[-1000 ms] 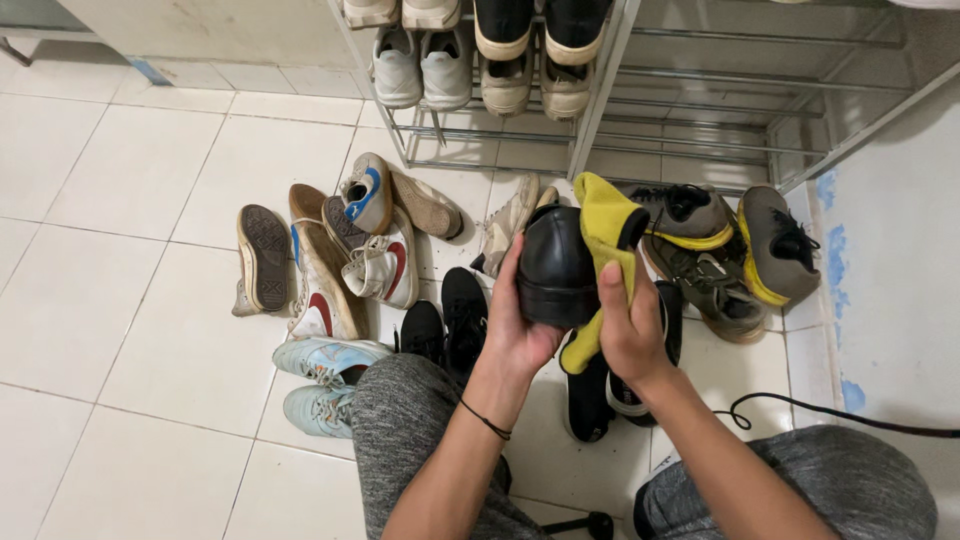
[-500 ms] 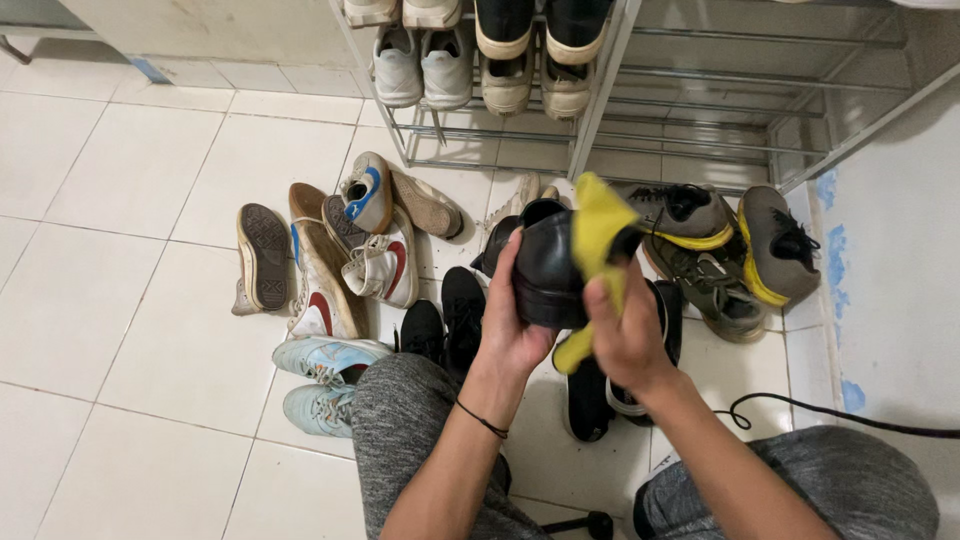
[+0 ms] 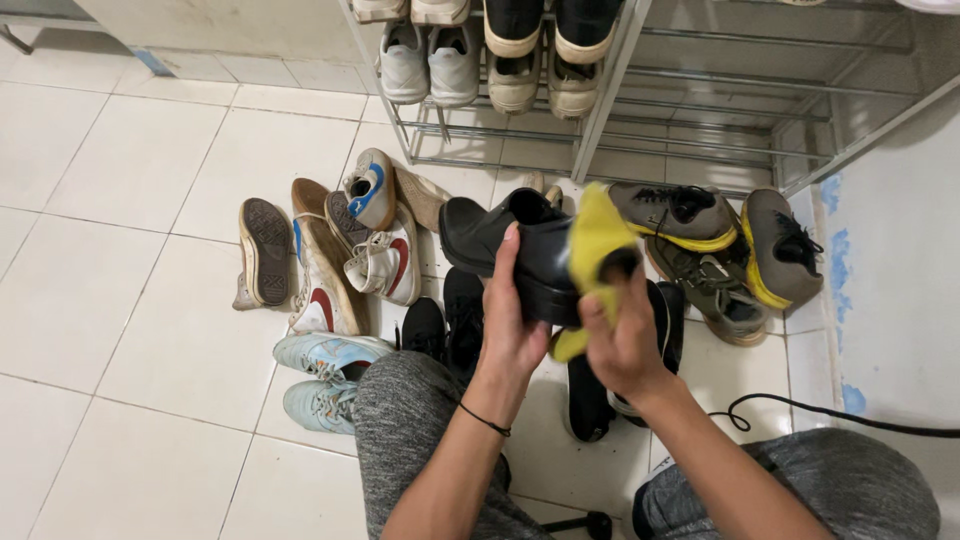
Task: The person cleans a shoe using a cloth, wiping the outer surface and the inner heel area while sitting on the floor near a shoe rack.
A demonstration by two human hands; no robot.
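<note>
Left hand (image 3: 512, 335) grips black shoe (image 3: 510, 245); right hand (image 3: 622, 345) presses yellow cloth (image 3: 592, 245) (white tiled floor (image 3: 130, 330)).

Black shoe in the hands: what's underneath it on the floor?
Below the black shoe lie black sneakers. The left hand, right hand and yellow cloth cover the floor directly under its heel.
</note>
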